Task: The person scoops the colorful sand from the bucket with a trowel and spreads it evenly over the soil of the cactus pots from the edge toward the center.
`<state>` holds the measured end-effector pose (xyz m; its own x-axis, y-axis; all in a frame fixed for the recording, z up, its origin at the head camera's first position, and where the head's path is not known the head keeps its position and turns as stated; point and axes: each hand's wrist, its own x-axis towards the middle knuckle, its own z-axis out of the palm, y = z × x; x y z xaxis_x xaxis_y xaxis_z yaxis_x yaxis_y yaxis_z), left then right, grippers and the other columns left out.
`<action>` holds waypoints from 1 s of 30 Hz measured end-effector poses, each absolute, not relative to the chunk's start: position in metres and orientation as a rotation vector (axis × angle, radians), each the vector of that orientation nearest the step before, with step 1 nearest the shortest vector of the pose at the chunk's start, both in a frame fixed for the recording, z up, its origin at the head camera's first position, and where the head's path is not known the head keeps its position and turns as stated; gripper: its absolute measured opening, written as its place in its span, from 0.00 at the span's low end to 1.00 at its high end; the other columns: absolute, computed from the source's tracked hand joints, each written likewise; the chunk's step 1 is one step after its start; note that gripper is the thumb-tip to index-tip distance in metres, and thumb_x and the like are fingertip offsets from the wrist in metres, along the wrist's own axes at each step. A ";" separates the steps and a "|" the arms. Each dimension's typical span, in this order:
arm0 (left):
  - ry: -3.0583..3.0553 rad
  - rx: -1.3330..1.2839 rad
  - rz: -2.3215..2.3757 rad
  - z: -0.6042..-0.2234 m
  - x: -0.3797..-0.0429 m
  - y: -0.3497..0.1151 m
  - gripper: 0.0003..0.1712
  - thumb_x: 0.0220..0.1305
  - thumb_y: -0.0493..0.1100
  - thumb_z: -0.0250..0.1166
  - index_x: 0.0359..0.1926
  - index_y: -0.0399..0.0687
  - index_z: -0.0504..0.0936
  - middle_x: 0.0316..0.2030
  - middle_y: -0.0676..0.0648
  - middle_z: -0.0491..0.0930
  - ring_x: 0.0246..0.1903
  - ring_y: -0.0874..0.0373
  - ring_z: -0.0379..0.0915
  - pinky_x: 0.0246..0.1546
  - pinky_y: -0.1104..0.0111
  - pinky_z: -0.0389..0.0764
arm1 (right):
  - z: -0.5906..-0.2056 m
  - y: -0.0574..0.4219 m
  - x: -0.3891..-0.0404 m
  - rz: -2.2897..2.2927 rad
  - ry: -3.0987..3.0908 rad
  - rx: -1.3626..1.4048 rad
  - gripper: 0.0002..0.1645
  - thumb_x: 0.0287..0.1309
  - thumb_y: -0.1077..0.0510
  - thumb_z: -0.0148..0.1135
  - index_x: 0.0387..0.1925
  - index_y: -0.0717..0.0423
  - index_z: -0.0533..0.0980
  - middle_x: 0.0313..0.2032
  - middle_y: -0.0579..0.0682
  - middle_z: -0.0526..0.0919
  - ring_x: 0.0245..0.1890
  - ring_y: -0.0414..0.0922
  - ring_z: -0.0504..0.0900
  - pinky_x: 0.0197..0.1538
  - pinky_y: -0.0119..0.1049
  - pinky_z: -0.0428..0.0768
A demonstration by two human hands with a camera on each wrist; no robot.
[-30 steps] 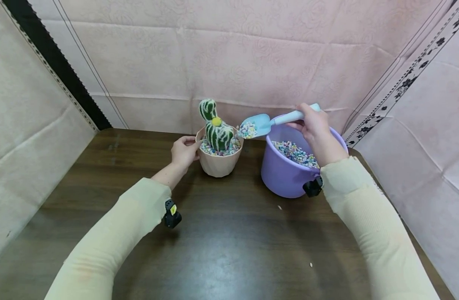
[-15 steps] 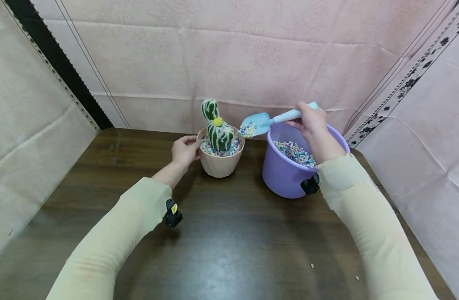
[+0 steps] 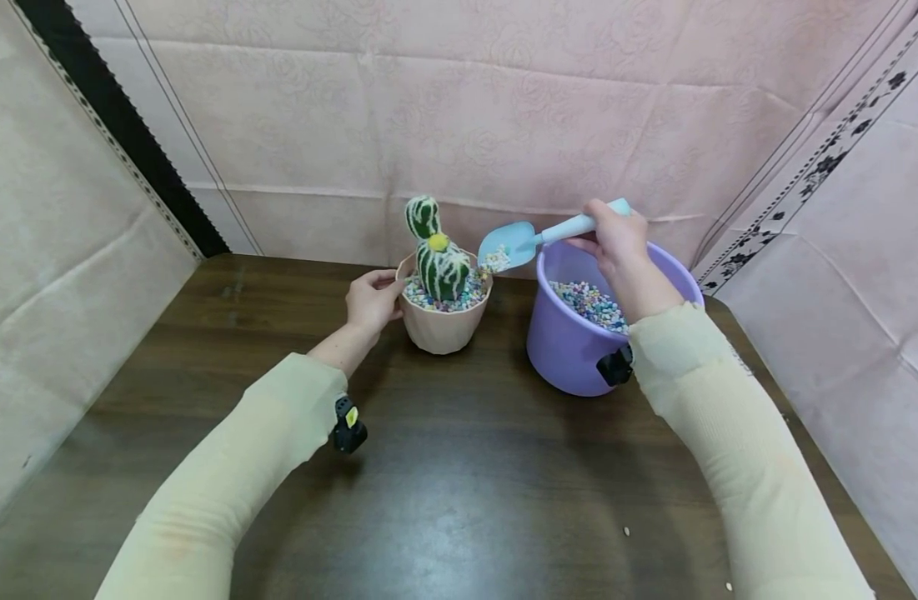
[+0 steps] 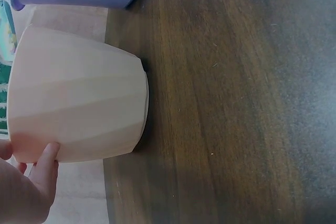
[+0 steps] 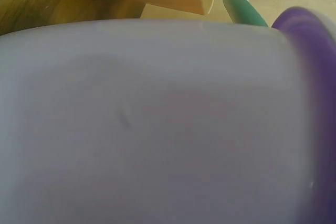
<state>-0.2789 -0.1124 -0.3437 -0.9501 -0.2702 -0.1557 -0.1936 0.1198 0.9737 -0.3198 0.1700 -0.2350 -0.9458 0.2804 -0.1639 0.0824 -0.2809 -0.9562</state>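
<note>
My left hand pinches the left rim of a cream faceted flower pot; in the left wrist view its thumb lies on the outer wall. A green-and-white striped cactus with a yellow flower stands in the pot amid colourful gravel. My right hand grips the handle of a light-blue trowel. Its blade tilts down at the pot's right rim, with pale gravel at the low end. Below the right hand stands a purple bucket, partly filled with gravel. The bucket hides the right hand in the right wrist view.
The brown wooden table carries a loose pebble and another pebble near its front right. A pale pink patterned cloth hangs close behind the pot and bucket, and cloth also covers both sides.
The trowel has tilted further down, and less gravel lies on its blade. One loose pebble has rolled toward the front right. The left hand stays at the pot's rim.
</note>
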 end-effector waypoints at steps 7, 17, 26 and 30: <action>-2.302 0.469 -1.998 -0.344 -0.279 -0.112 0.18 0.66 0.41 0.57 0.55 0.41 0.76 0.51 0.40 0.78 0.35 0.59 0.76 0.40 0.63 0.85 | -0.233 0.164 -0.318 2.354 -1.833 -0.433 0.09 0.53 0.68 0.52 0.22 0.57 0.65 0.22 0.48 0.73 0.22 0.40 0.81 0.27 0.34 0.85; -2.325 0.477 -1.974 -0.343 -0.279 -0.112 0.18 0.66 0.42 0.57 0.55 0.43 0.77 0.51 0.42 0.78 0.32 0.61 0.75 0.32 0.68 0.85 | -0.234 0.159 -0.322 2.334 -1.838 -0.385 0.08 0.54 0.69 0.54 0.23 0.57 0.67 0.23 0.49 0.74 0.21 0.41 0.82 0.29 0.35 0.85; -2.331 0.485 -1.973 -0.343 -0.278 -0.112 0.18 0.66 0.43 0.57 0.55 0.45 0.77 0.52 0.43 0.78 0.29 0.63 0.75 0.27 0.72 0.84 | -0.240 0.142 -0.327 2.255 -1.911 -0.263 0.09 0.53 0.69 0.58 0.22 0.55 0.72 0.25 0.47 0.75 0.24 0.39 0.79 0.28 0.30 0.84; -2.326 0.486 -1.968 -0.344 -0.279 -0.112 0.18 0.66 0.43 0.57 0.55 0.44 0.77 0.51 0.43 0.78 0.29 0.63 0.74 0.28 0.71 0.84 | -0.242 0.137 -0.327 2.188 -1.970 -0.174 0.09 0.52 0.69 0.60 0.23 0.53 0.74 0.28 0.47 0.74 0.28 0.39 0.79 0.30 0.27 0.84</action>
<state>-0.2791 -0.1124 -0.3439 -0.9488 -0.2733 -0.1583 -0.2015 0.1376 0.9698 -0.3266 0.1370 -0.2419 -0.9747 0.2197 0.0410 -0.0638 -0.0977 -0.9932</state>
